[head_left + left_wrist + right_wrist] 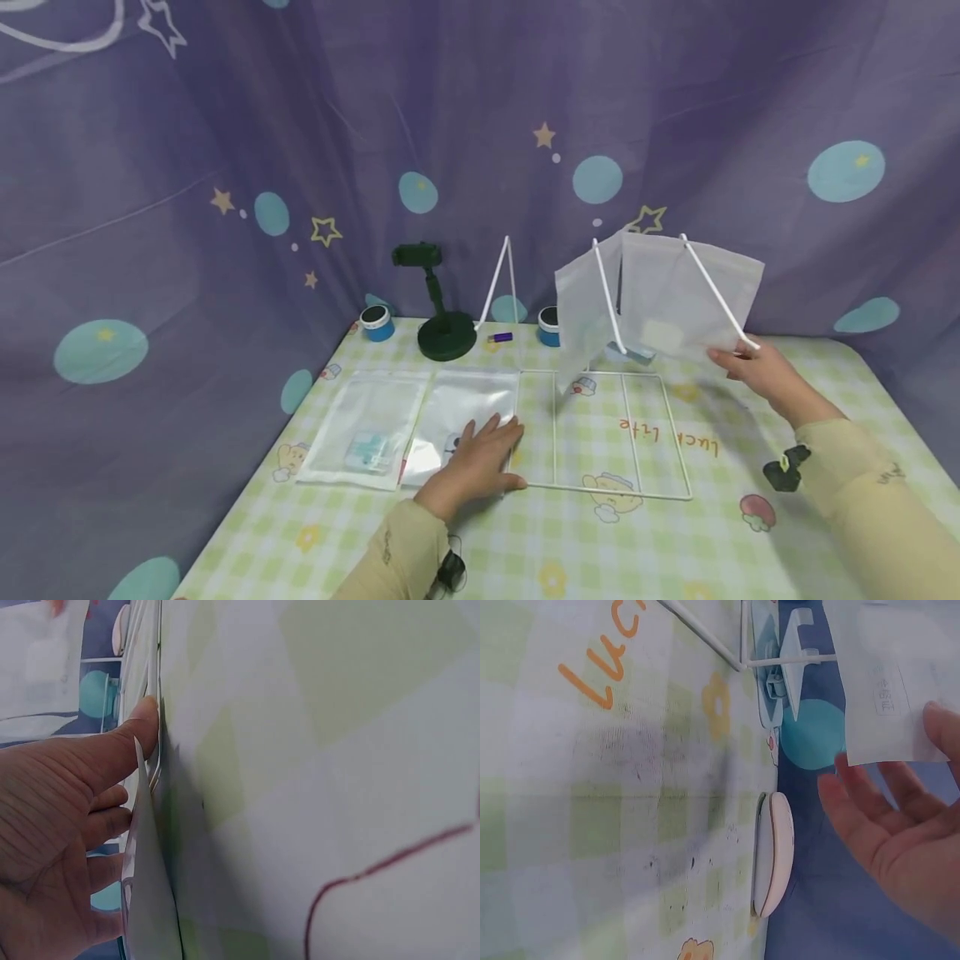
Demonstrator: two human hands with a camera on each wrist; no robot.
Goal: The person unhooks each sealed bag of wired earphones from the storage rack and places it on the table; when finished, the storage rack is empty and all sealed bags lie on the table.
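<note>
My right hand (761, 375) pinches the lower right corner of a white frosted bag (690, 287) between thumb and fingers. The thumb (943, 727) lies on the bag's face, which bears small print. A second frosted bag (585, 312) stands slanted beside it, and white wire prongs (716, 287) cross in front of both. My left hand (480, 462) rests spread on a clear zip bag (465, 392) with a small dark item inside. Its thumb (142, 724) reaches the edge of the white wire rack (600, 490). Left of it lies another zip bag (367, 417) holding something teal.
Behind stand a dark phone stand (446, 333), two blue jars (377, 323) and a purple USB stick (500, 337). A light blue folding stand (769, 675) and a rounded pale pink object (776, 855) lie farther back. A purple curtain (480, 108) closes off the table's rear.
</note>
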